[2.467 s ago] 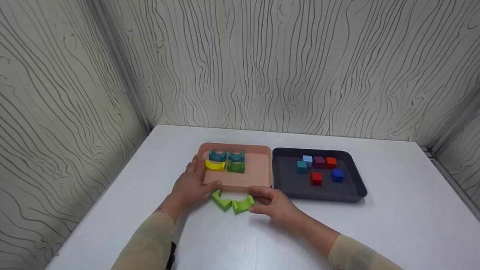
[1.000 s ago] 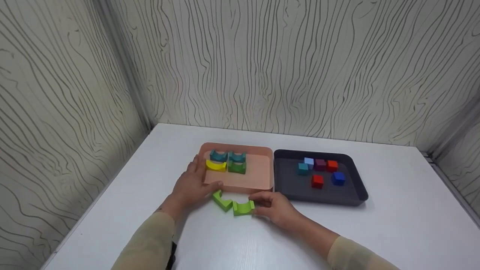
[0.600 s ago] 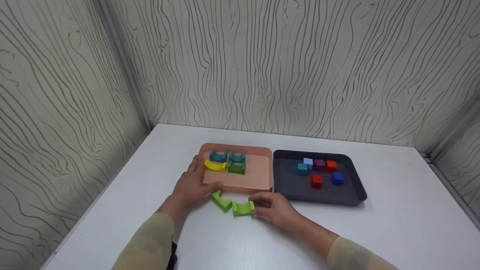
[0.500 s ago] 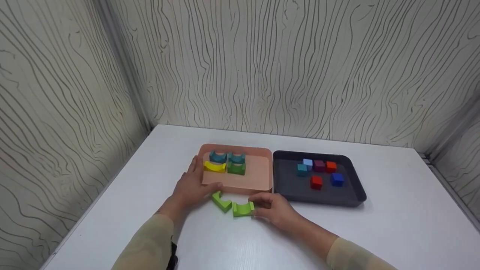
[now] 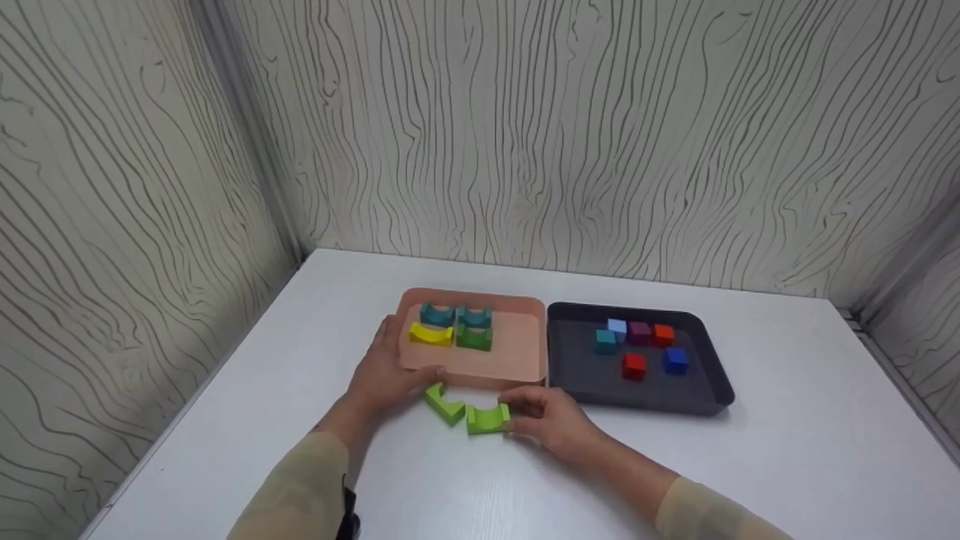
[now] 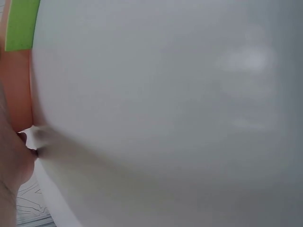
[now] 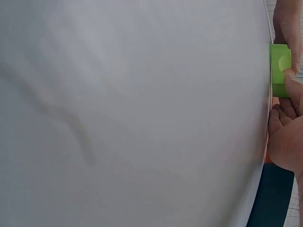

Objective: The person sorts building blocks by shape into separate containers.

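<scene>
Right hand [image 5: 551, 418] is down on the white table [image 5: 787, 420], fingers curled in, thumb and fingertips pinching the right end of a light green arch block [image 5: 487, 419]. That block lies just in front of the pink tray [image 5: 517, 352], long axis running left to right, its curved notch facing up and toward the tray. Touching its left end is a second light green arch block [image 5: 443, 403], turned at an angle so its long axis slants toward the tray's near left corner, notch opening toward the tray too. Left hand [image 5: 386, 375] grips that near left corner of the pink tray, thumb hooked over the front rim just above the slanted block, fingers stretched along the tray's left side. Inside the tray, at the back left, four arch pieces sit packed two by two: two teal arches [image 5: 455, 316] behind, a yellow arch [image 5: 430, 334] and a dark green arch [image 5: 473, 338] in front. Right beside the pink tray sits a dark tray [image 5: 712, 386] holding loose cubes, red [image 5: 633, 366], blue [image 5: 675, 360], teal [image 5: 604, 341], purple [image 5: 638, 332]. The tray's front rim stands between the two green blocks and the pink floor. The wrist views are mostly blurred table.
</scene>
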{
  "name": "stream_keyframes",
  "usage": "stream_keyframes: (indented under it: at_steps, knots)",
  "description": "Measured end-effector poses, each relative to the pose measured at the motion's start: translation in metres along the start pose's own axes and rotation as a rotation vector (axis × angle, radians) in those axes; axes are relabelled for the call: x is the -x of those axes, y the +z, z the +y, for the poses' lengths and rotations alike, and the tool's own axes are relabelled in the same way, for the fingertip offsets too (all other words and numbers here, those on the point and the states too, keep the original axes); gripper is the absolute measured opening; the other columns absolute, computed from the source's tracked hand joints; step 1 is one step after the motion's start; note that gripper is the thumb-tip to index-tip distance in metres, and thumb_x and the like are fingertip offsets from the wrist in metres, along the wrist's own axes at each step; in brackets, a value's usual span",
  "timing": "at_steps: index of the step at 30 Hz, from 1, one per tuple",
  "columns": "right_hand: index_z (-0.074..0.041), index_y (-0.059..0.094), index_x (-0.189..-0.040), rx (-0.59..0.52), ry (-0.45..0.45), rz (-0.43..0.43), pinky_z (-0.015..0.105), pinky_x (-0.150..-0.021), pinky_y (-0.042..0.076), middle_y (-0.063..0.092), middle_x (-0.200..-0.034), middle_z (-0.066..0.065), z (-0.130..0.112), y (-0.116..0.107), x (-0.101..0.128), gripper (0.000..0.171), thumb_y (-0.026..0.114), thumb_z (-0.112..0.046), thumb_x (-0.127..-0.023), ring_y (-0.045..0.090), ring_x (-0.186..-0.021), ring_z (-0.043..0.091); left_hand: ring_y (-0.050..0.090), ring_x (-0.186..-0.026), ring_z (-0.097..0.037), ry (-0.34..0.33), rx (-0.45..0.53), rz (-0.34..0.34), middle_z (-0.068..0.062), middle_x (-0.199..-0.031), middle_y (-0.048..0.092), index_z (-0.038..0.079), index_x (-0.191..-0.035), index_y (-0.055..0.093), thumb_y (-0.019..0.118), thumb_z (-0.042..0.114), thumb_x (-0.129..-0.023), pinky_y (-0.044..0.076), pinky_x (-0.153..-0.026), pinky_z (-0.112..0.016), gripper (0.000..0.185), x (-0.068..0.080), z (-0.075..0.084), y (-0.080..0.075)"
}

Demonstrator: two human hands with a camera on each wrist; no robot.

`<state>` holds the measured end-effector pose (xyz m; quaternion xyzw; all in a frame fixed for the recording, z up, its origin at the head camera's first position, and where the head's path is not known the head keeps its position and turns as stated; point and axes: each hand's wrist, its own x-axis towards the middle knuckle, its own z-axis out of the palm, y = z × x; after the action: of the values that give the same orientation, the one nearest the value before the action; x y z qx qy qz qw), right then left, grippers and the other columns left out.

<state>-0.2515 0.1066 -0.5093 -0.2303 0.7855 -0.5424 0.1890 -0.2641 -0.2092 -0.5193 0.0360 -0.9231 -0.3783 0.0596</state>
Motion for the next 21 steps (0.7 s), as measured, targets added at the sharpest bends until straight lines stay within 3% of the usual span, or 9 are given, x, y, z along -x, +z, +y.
stream_keyframes:
  at_steps: [6,10,21]
  knots:
    - [-0.004,0.074,-0.130,-0.030,-0.008,-0.010,0.032,-0.102,0.055,0.071,-0.130,0.008,-0.008,0.001,0.000,0.037,0.082,-0.009,-0.094,0.066,-0.124,0.023,0.037,-0.153,-0.033,-0.009,0.041,0.001,-0.007,-0.174,0.025,0.021,-0.172,0.014,0.088,0.068,-0.074,0.032,-0.122,-0.061,0.131,-0.003,-0.001,0.000]
    - [-0.001,0.072,-0.131,-0.045,-0.047,-0.006,0.032,-0.105,0.053,0.070,-0.133,0.011,-0.021,-0.002,0.001,0.036,0.079,-0.008,-0.096,0.064,-0.129,0.028,0.042,-0.148,-0.031,-0.016,0.064,-0.001,-0.005,-0.170,0.030,0.022,-0.171,0.018,0.090,0.069,-0.070,0.035,-0.120,-0.060,0.133,-0.006,0.001,-0.001]
    - [-0.007,0.072,-0.135,-0.045,-0.039,0.102,0.031,-0.104,0.054,0.071,-0.132,0.009,-0.046,-0.013,-0.015,0.037,0.076,-0.009,-0.099,0.066,-0.124,0.025,0.043,-0.148,-0.032,-0.026,0.062,-0.031,-0.006,-0.172,0.027,0.022,-0.171,0.016,0.089,0.074,-0.068,0.035,-0.121,-0.059,0.137,-0.003,0.000,-0.003]
